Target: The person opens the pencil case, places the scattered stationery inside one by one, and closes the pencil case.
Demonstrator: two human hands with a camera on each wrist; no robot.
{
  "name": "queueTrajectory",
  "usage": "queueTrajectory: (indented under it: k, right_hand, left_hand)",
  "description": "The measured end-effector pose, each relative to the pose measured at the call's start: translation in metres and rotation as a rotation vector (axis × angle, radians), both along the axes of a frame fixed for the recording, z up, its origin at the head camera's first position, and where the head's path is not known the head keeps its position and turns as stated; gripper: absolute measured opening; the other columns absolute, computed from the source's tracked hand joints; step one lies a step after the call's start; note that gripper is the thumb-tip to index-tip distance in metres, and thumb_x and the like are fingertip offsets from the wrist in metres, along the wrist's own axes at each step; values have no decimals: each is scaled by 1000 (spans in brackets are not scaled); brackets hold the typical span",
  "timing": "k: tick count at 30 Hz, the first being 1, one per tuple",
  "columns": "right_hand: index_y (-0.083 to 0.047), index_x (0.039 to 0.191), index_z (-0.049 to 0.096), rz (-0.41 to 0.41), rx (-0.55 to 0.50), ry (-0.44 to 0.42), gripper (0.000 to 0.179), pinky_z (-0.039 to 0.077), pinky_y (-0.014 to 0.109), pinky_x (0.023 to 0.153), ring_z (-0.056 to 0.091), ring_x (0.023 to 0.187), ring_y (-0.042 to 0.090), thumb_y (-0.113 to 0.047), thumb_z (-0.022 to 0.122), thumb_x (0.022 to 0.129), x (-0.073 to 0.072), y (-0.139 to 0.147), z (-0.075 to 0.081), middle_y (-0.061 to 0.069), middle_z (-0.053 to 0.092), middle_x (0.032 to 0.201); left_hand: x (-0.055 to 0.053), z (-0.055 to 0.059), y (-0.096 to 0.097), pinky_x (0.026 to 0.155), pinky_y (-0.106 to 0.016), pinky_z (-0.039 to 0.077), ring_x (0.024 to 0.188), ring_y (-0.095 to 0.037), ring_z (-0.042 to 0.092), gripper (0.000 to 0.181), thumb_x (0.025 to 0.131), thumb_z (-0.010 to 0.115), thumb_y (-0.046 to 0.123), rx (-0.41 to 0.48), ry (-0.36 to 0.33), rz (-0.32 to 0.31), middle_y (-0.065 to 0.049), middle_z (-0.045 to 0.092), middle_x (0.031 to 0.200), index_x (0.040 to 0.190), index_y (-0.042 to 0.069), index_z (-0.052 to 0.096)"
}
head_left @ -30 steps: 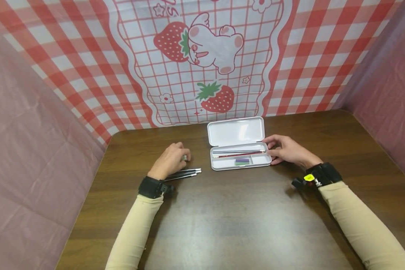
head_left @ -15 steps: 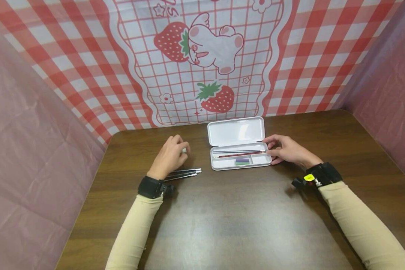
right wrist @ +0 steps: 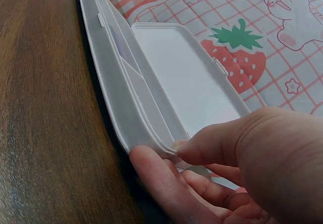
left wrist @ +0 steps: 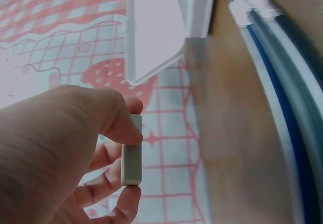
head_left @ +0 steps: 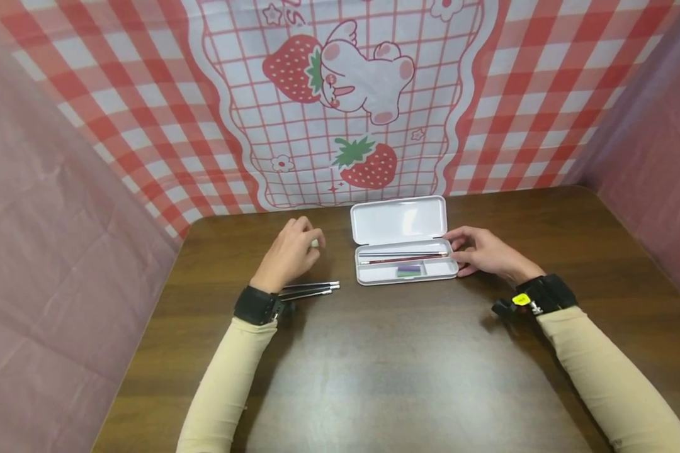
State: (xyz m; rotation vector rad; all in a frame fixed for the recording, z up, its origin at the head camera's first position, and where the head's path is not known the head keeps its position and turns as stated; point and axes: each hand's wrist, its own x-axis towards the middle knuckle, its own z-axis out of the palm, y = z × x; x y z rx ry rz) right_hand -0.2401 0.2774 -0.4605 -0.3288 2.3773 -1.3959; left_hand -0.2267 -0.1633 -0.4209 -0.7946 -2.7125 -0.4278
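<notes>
My left hand [head_left: 288,257] pinches a small pale green eraser [left wrist: 131,158] between thumb and fingers, held up off the table. Left of centre stands a white pencil case [head_left: 399,220] with its lid raised. Its right end is gripped by my right hand [head_left: 487,251], thumb [right wrist: 209,142] over the rim and fingers outside. Inside the case lie a red pencil [head_left: 405,258] and a dark one in the long back compartment. A purple and green block [head_left: 408,271], perhaps erasers, sits in a front compartment. Several dark pencils [head_left: 317,291] lie by my left wrist.
The brown wooden table [head_left: 408,371] reaches back to a red-and-white checked cloth [head_left: 521,100] with strawberries, close behind the raised lid. Pink cloth [head_left: 73,207] hangs at the left, and more at the right.
The left hand, with the eraser pinched in it, has moved a little up and away from the pencils on the table. My right hand stays at the case. The head view has shifted slightly.
</notes>
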Motion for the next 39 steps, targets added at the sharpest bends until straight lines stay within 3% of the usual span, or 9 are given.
queueTrajectory:
  k: [8, 22, 26, 28, 30, 32, 34, 35, 39]
  right_hand:
    - [10, 157, 50, 3, 3, -1, 53, 70, 32, 74, 68, 96, 17, 2, 66, 107, -1, -1, -2, 26, 50, 132]
    - [10, 157, 50, 7, 4, -3, 53, 70, 32, 75, 67, 99, 19, 0, 66, 107, 3, -1, 1, 27, 50, 132]
    - [9, 158, 49, 4, 7, -3, 54, 70, 32, 75, 67, 100, 20, 0, 66, 107, 2, -1, 0, 27, 51, 133]
    - [10, 158, 49, 5, 8, 0, 55, 70, 32, 75, 67, 100, 20, 0, 67, 107, 2, 0, 0, 27, 51, 133]
    - [10, 158, 49, 4, 5, 1, 55, 70, 32, 74, 67, 100, 20, 0, 67, 107, 2, 0, 0, 27, 51, 133]
    - [11, 158, 49, 5, 5, 5, 55, 70, 32, 74, 67, 99, 20, 1, 67, 107, 2, 0, 0, 27, 51, 133]
    - [11, 158, 49, 3, 1, 5, 55, 70, 33, 74, 67, 99, 19, 1, 67, 107, 2, 0, 0, 27, 51, 133]
    - [11, 158, 49, 3, 0, 7, 56, 70, 33, 73, 67, 99, 19, 1, 67, 106, 2, 0, 0, 27, 51, 132]
    - [11, 158, 50, 0, 4, 11, 54, 70, 33, 74, 67, 99, 19, 1, 66, 107, 2, 0, 1, 27, 51, 132]
  left_hand:
    - [-3, 15, 7, 90, -47, 55, 103, -33, 60, 14, 93, 75, -2, 39, -2, -11, -14, 65, 105, 103, 6, 82]
    - [-3, -3, 27, 93, -44, 59, 105, -31, 65, 18, 92, 79, -1, -9, -27, -100, -14, 72, 108, 105, 8, 87]
    - [-23, -33, 27, 93, -43, 59, 105, -28, 66, 20, 93, 77, 3, -6, -18, -161, -10, 73, 109, 107, 13, 88]
    - [-45, -65, 26, 93, -39, 58, 105, -24, 65, 22, 94, 76, 8, 6, 2, -190, -6, 73, 109, 109, 17, 88]
    - [-45, -68, 29, 92, -38, 56, 104, -23, 64, 22, 94, 75, 9, 12, 12, -211, -5, 71, 108, 110, 17, 88]
    - [-27, -46, 40, 92, -40, 57, 102, -26, 64, 22, 93, 75, 5, 8, -6, -212, -8, 71, 106, 110, 12, 87]
    - [-33, -58, 40, 91, -36, 55, 102, -22, 64, 21, 95, 74, 9, 28, 19, -237, -4, 70, 105, 110, 14, 87]
    - [-23, -44, 43, 91, -37, 56, 101, -23, 63, 21, 94, 74, 7, 38, 0, -239, -4, 70, 104, 109, 13, 88]
    - [-31, -59, 48, 89, -39, 55, 99, -21, 62, 26, 92, 72, 4, 73, -16, -268, -2, 70, 103, 108, 16, 88]
